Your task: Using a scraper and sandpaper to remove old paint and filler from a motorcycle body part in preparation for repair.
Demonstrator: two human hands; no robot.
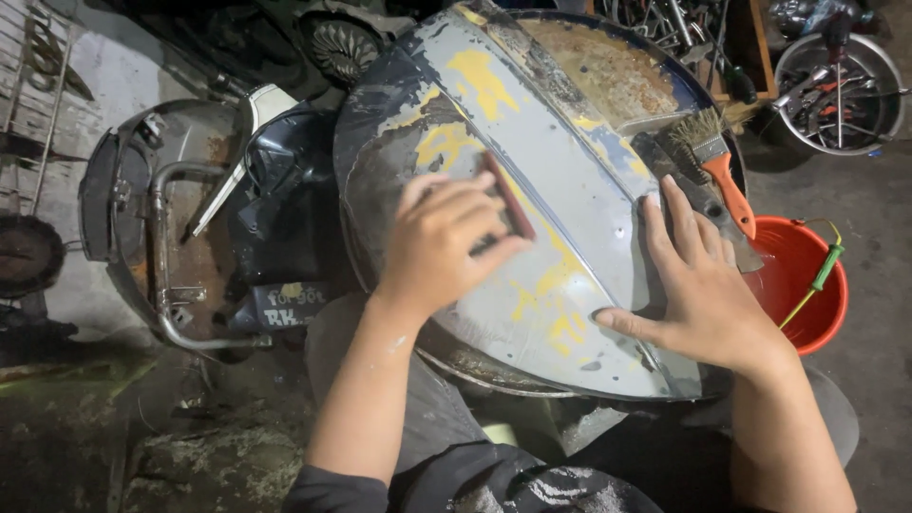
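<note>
A curved grey metal body panel (570, 161) with yellow filler patches and worn dark paint lies across a round drum top in front of me. My left hand (442, 242) presses a dark red sanding block (508, 195) flat against the panel's middle ridge. My right hand (698, 285) rests spread on the panel's right edge, fingers apart, steadying it. A paintbrush with an orange handle (727, 180) lies on the panel just above my right hand.
A red bucket (803, 280) with a green and yellow handle stands at the right. A stripped scooter frame (180, 237) lies to the left. A wheel rim (841, 95) and metal parts sit at the upper right. My knees are under the drum.
</note>
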